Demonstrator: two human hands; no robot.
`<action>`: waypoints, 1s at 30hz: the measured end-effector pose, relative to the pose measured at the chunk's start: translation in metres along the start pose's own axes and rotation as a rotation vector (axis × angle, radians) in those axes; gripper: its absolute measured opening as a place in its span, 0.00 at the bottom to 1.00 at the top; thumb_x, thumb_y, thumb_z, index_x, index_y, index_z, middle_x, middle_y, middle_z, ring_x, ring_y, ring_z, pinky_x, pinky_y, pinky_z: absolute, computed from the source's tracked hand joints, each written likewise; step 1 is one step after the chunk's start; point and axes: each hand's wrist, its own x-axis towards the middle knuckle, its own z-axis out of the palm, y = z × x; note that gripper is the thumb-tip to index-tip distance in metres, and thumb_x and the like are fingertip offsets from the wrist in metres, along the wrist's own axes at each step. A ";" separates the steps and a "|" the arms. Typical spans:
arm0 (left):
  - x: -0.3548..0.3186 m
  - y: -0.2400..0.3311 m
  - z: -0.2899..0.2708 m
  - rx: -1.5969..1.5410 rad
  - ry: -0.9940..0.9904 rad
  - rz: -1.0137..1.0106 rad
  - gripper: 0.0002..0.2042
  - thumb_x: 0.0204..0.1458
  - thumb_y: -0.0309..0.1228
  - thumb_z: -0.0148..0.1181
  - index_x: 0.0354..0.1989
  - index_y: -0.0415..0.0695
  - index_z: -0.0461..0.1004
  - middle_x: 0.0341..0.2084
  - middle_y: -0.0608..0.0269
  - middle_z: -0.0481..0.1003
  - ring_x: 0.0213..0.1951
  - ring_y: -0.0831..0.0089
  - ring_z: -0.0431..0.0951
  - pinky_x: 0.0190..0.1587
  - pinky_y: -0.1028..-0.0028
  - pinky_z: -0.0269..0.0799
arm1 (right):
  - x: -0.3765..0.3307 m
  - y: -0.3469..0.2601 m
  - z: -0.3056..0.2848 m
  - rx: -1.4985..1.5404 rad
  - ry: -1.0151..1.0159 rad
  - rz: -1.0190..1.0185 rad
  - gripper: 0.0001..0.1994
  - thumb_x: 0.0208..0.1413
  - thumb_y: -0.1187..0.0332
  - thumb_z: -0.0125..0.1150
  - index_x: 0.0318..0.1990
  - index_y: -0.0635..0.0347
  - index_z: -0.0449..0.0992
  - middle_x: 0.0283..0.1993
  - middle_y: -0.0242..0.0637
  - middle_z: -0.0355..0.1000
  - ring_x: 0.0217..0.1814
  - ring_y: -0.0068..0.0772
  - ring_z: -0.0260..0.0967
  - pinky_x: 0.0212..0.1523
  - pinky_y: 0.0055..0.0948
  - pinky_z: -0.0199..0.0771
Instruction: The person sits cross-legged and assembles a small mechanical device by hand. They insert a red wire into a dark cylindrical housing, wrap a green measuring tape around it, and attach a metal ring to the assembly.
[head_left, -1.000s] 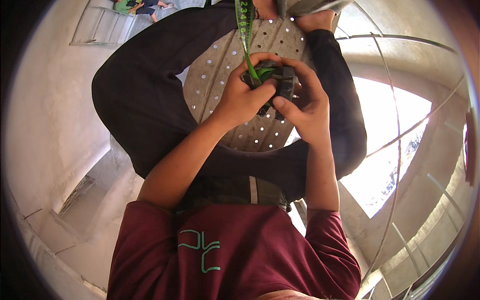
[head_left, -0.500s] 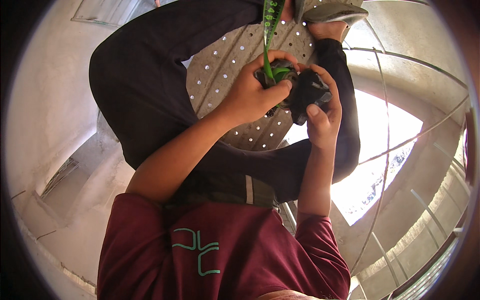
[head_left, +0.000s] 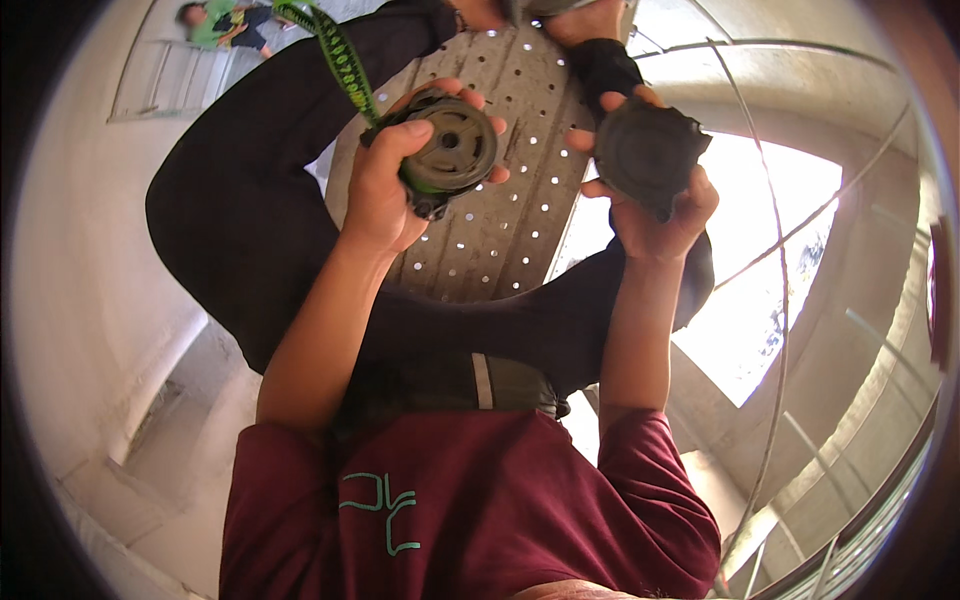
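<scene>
My left hand [head_left: 372, 195] grips an opened tape measure [head_left: 455, 150], its round grey reel facing up and my thumb on the reel's edge. From it a green tape blade [head_left: 342, 62] with dark markings runs up and to the left, out of the picture. My right hand [head_left: 660, 228] holds the black half of the tape measure's case [head_left: 648, 150], a rounded shell with a notched edge, fingers curled round it from below. The two parts are apart, with a gap between my hands.
Below my hands lies a grey perforated metal plank [head_left: 500, 235], between my bent legs. Thin rods or cables [head_left: 772, 215] cross the right side, near a bright opening [head_left: 745, 300]. Another person [head_left: 230, 25] in a green top sits at the far upper left.
My hands have moved apart, and the case half has come away from the reel part. Both parts are now turned to show their round faces. The tape blade leans further left.
</scene>
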 end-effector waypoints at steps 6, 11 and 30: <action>-0.002 0.001 -0.002 0.002 -0.018 -0.049 0.27 0.61 0.40 0.51 0.66 0.39 0.66 0.57 0.50 0.73 0.61 0.50 0.77 0.51 0.45 0.85 | -0.004 -0.002 0.011 -0.090 0.024 0.063 0.49 0.62 0.44 0.56 0.77 0.75 0.46 0.71 0.69 0.58 0.63 0.77 0.72 0.44 0.58 0.92; 0.001 0.000 -0.005 -0.015 -0.059 -0.070 0.27 0.62 0.41 0.50 0.67 0.39 0.66 0.58 0.50 0.73 0.62 0.51 0.76 0.52 0.43 0.83 | -0.007 -0.004 0.007 -0.037 -0.027 0.038 0.50 0.63 0.43 0.56 0.77 0.76 0.45 0.72 0.70 0.57 0.62 0.77 0.72 0.43 0.58 0.92; -0.002 -0.001 -0.006 -0.043 -0.133 -0.087 0.27 0.62 0.40 0.50 0.67 0.37 0.65 0.59 0.46 0.72 0.61 0.48 0.77 0.50 0.44 0.85 | -0.005 0.013 -0.016 -1.393 0.245 0.565 0.41 0.49 0.50 0.78 0.68 0.62 0.71 0.63 0.55 0.74 0.53 0.46 0.82 0.50 0.37 0.80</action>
